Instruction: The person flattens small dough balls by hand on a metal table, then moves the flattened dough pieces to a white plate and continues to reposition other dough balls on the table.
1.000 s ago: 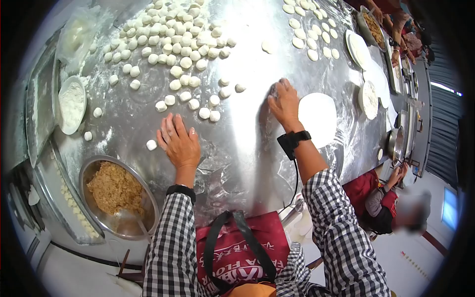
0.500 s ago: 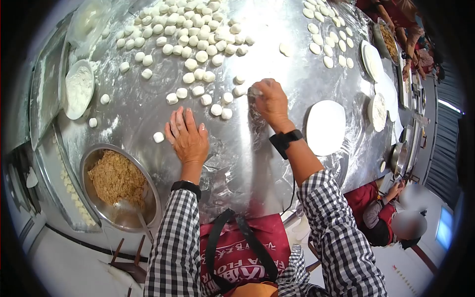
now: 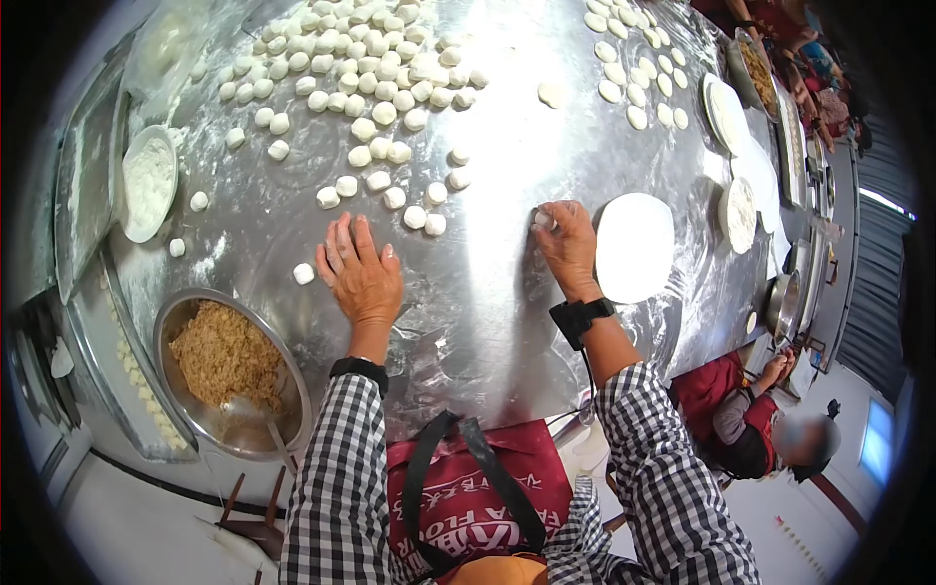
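Observation:
Fingers stretched out, my left hand [image 3: 363, 276] rests on the floured metal table with nothing in it. Just left of it lies a single dough piece [image 3: 304, 274]. My right hand [image 3: 569, 244] is closed around a small white dough piece [image 3: 543, 221], low over the table; whether the dough touches the metal cannot be made out. A white square plate [image 3: 635, 248] sits right of that hand. Beyond both hands spread many white dough pieces [image 3: 385, 114], several of them [image 3: 414, 216] between my hands.
A steel bowl of brown filling [image 3: 224, 356] with a utensil stands at the left. Flour dishes [image 3: 148, 183] [image 3: 738, 214] lie at both sides. Flattened dough rounds [image 3: 637, 96] are at the back right. A co-worker [image 3: 746, 414] is by the right edge, others at the far right.
My right hand has moved right and toward me, carrying a dough piece, and is now near the plate. My left hand has hardly moved. The view has shifted slightly.

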Available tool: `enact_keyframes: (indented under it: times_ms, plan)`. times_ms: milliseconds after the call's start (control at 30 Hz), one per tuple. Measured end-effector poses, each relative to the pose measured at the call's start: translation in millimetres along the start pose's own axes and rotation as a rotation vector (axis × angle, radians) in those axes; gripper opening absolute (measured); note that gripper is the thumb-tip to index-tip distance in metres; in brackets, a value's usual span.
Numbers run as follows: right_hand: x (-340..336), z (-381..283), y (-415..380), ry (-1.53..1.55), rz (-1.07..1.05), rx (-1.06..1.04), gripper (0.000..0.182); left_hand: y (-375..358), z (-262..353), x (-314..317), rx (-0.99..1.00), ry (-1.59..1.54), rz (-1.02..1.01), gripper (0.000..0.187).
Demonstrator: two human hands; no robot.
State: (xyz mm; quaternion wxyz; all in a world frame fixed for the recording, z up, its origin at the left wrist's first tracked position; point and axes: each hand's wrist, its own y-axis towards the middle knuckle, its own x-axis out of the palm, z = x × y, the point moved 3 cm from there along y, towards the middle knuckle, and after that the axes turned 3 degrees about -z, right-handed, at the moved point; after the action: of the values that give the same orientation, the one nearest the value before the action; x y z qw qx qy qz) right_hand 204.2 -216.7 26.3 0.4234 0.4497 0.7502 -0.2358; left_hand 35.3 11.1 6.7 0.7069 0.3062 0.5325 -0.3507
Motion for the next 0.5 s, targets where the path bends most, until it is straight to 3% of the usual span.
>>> enact_keyframes:
  times_ms: [133, 267, 500]
  plan:
    - [1, 3, 2, 0.038, -0.067, 0.082, 0.035, 0, 0, -1, -0.003, 0.002, -0.011, 0.057]
    - [5, -2, 19, 0.012, 0.151, -0.114, 0.038, 1, 1, -3, -0.008, -0.005, -0.016, 0.056]
    - [39, -21, 47, -0.356, -0.003, -0.032, 0.049, 4, 3, -5, -0.012, 0.001, -0.046, 0.055]
